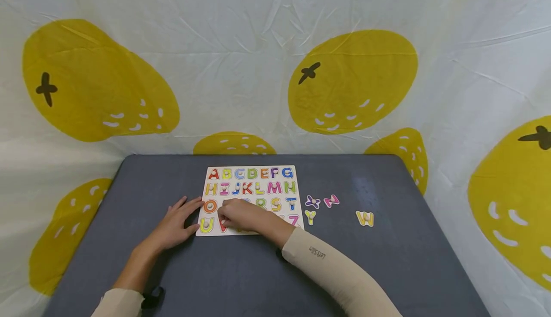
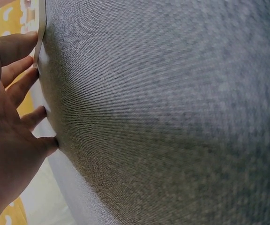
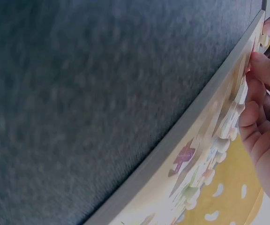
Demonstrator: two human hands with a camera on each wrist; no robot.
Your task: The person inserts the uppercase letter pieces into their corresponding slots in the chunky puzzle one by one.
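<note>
A white wooden alphabet puzzle board [image 1: 214, 234] lies on the dark table, with most letters of its upper rows seated. Over its bottom row, my right hand [image 1: 242, 213] pinches the red letter V piece [image 1: 222, 227] at its place beside the yellow U [image 1: 206, 225]. The right wrist view shows thumb and fingers close together at a bit of red on the board; the hand hides part of the lower rows. My left hand [image 1: 177, 224] rests at the board's left edge, fingers spread, thumb and fingertips touching its side near the orange O [image 1: 210, 206].
Right of the board lie loose letters: a purple X [image 1: 313, 202], a pink Z [image 1: 331, 201] and a yellow-green Y [image 1: 310, 217]. Farther right is an orange-yellow W [image 1: 365, 218]. A white curtain [image 1: 241, 82] with yellow fruit prints hangs behind the table [image 1: 224, 278].
</note>
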